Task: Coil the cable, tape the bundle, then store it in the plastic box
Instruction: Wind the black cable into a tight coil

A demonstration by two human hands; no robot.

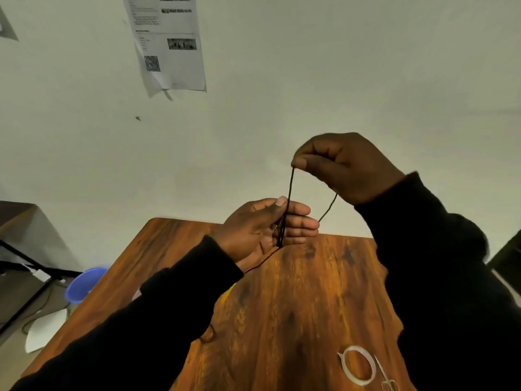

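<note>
A thin black cable [289, 187] runs taut between my two hands above the far end of the wooden table [296, 292]. My left hand [262, 230] is palm up and pins several cable strands under its thumb. Higher up and to the right, my right hand [344, 165] pinches the cable's loop between thumb and forefinger. One strand drops from under the right hand back to the left fingers. The cable's free end trails down past my left wrist onto the table. A roll of clear tape [358, 364] lies on the table near the front right. No plastic box is in view.
Small scissors [386, 376] lie right of the tape roll. A yellow object [227, 294] peeks out under my left sleeve. On the floor at left stand a blue bucket [84, 283] and a black metal frame [25, 277]. A printed sheet [169, 43] hangs on the wall.
</note>
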